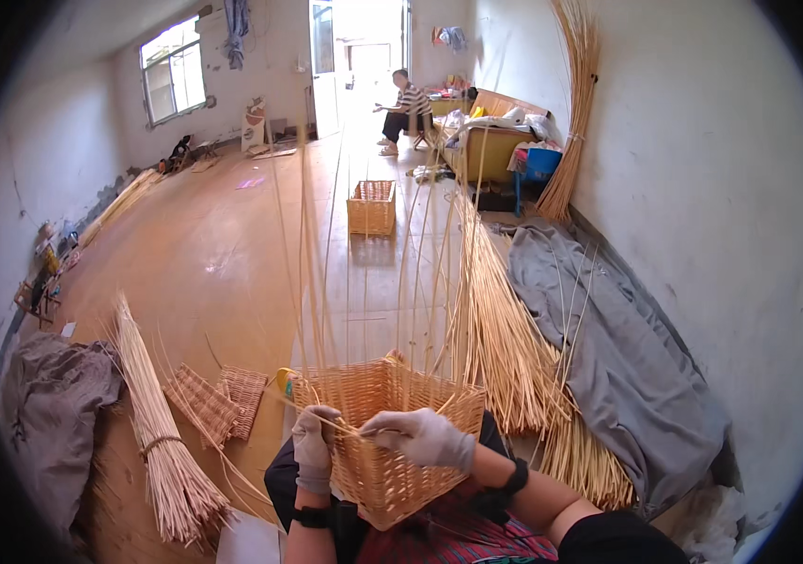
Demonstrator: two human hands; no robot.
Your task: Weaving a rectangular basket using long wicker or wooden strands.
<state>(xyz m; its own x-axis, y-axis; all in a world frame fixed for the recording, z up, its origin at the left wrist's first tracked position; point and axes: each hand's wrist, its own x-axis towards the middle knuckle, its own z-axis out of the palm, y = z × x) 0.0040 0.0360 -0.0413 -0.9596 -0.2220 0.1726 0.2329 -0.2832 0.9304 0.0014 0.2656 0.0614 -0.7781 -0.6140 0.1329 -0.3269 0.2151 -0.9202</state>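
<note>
A square wicker basket (pixel 392 484) rests tilted on my lap, one corner toward me. Long upright canes (pixel 305 254) rise from its far and side rims. My left hand (pixel 315 444), in a pale glove, is closed around a thin wicker strand (pixel 347 428) at the left of the near rim corner. Just right of that corner, my right hand (pixel 418 439), gloved too, pinches the same rim strand with its fingers pointing left. The palm of the right hand lies against the basket's outer wall. Both wrists wear black bands.
A tied cane bundle (pixel 162 432) and woven panels (pixel 218 399) lie at left. Loose canes (pixel 505 338) and a grey cloth (pixel 622 376) spread along the right. A finished-looking basket (pixel 371 209) stands ahead on the floor. Another person (pixel 408 108) sits near the doorway.
</note>
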